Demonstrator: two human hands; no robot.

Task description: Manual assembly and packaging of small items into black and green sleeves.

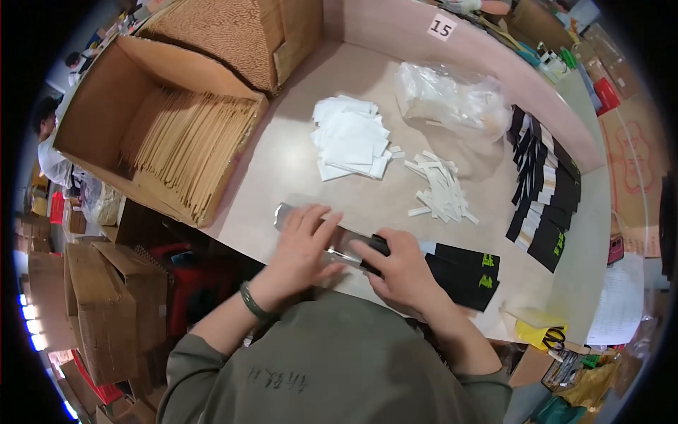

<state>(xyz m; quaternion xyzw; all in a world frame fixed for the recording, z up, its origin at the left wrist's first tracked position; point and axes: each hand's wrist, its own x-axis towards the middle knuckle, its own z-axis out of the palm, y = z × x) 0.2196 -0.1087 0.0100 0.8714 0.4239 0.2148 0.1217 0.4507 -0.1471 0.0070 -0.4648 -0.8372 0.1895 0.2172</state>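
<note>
A long, narrow, glossy piece [342, 244], see-through or silvery with a black end, lies slantwise before me near the table's front edge. My left hand [300, 244], slightly blurred, rests over its left part with fingers stretched and spread. The black end is pinched in my right hand [402, 268], thumb on top. Just right of that hand are flat black pieces [462, 275] with green marks, partly covered by my wrist. Beyond the hands lie a pile of white squarish pieces [349, 138] and a loose heap of narrow white strips [441, 187].
At left stands an open carton [92, 127] of upright brown card pieces; a taller full carton [212, 32] is behind it. A clear plastic bag [452, 99] lies far back. Overlapping black pieces with pale bands [544, 184] line the right side. A raised partition [388, 25] edges the table.
</note>
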